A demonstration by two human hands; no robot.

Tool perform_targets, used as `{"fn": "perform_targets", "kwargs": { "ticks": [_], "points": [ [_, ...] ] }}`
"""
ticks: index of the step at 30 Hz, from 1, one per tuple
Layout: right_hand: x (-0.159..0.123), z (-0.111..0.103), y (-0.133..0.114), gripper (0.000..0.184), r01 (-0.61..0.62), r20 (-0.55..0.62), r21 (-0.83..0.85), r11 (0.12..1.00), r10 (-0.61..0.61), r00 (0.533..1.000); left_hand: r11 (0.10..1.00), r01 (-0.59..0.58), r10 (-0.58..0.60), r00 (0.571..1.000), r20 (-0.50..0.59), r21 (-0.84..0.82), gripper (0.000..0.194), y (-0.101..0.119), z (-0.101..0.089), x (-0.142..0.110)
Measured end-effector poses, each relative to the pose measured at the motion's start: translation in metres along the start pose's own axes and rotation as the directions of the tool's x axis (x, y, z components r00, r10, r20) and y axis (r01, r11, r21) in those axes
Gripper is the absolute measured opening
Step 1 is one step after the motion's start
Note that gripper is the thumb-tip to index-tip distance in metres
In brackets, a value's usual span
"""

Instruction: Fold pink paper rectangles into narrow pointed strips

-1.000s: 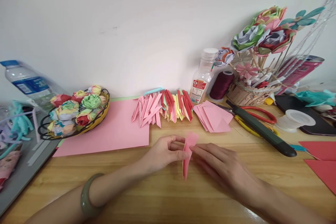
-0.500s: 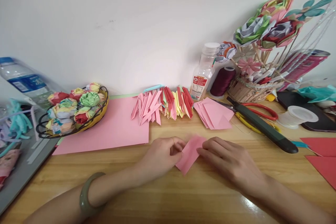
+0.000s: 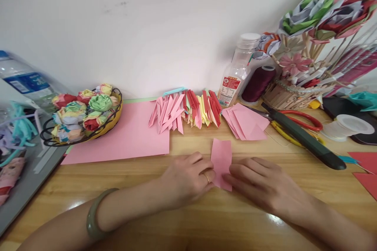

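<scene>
A small pink paper rectangle [image 3: 222, 157] stands nearly upright in direction on the wooden table, between my two hands. My left hand [image 3: 190, 176], with a ring and a green bangle on its arm, closes its fingers at the paper's lower left edge. At the lower right edge, my right hand [image 3: 256, 180] pinches the paper with curled fingers. Behind it lie several loose pink paper pieces [image 3: 246, 121]. A row of folded paper strips [image 3: 169, 111] in pink, red and yellow sits farther left, partly over a large pink sheet [image 3: 141, 133].
A basket of paper flowers [image 3: 110, 127] stands at left beside a water bottle [image 3: 29, 82]. At right are a clear bottle [image 3: 235, 74], maroon thread [image 3: 259, 86], a dark-handled cutter [image 3: 309, 139], scissors [image 3: 303, 119], a white spool [image 3: 341, 127] and red paper [image 3: 365, 182].
The pink paper has turned from a slant to nearly straight up and down. My left hand has shifted right and its fingers have curled in. The whole view has shifted slightly.
</scene>
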State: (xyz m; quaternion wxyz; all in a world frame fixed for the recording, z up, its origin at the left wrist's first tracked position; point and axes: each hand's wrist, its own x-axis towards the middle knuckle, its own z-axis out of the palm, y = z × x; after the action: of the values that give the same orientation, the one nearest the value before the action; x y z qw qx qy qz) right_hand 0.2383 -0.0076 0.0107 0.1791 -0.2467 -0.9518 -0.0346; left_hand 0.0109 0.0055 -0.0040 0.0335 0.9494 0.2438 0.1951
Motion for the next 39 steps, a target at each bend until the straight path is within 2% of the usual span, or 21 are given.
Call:
{"fn": "perform_targets", "kwargs": {
  "ticks": [3,7,11,17,21,29,35,39],
  "points": [
    [-0.002,0.003,-0.001,0.016,0.001,0.034,0.094,0.996,-0.004,0.999,0.998,-0.014,0.015,1.000,-0.025,0.056,0.015,-0.001,0.002,-0.002],
    [-0.002,0.003,0.000,0.015,-0.117,0.112,0.228,0.967,0.094,0.989,0.992,-0.093,0.097,0.994,-0.051,0.084,0.014,0.000,0.003,-0.004],
    [0.001,-0.002,-0.001,0.016,-0.243,0.203,0.361,0.900,0.178,0.963,0.984,-0.154,0.159,0.986,-0.050,0.087,0.017,0.004,0.000,-0.004],
    [0.002,-0.005,-0.001,0.016,-0.347,0.228,0.429,0.834,0.272,0.935,0.965,-0.227,0.244,0.961,-0.132,0.133,0.020,0.011,0.000,-0.005],
    [0.001,-0.003,-0.002,0.017,-0.364,0.217,0.438,0.822,0.296,0.930,0.944,-0.279,0.299,0.948,-0.104,0.174,0.022,0.015,0.000,-0.006],
    [0.001,0.004,-0.007,0.014,-0.440,0.219,0.382,0.813,0.383,0.897,0.954,-0.278,0.290,0.952,-0.103,0.115,0.024,0.023,0.001,-0.007],
    [0.000,0.009,-0.009,0.015,-0.452,0.199,0.359,0.816,0.407,0.892,0.988,-0.127,0.134,0.988,-0.082,0.087,0.015,0.025,0.006,-0.007],
    [0.000,0.010,-0.009,0.017,-0.441,0.180,0.366,0.819,0.403,0.897,0.991,-0.112,0.119,0.989,-0.092,0.077,0.014,0.025,0.007,-0.007]
  ]
}}
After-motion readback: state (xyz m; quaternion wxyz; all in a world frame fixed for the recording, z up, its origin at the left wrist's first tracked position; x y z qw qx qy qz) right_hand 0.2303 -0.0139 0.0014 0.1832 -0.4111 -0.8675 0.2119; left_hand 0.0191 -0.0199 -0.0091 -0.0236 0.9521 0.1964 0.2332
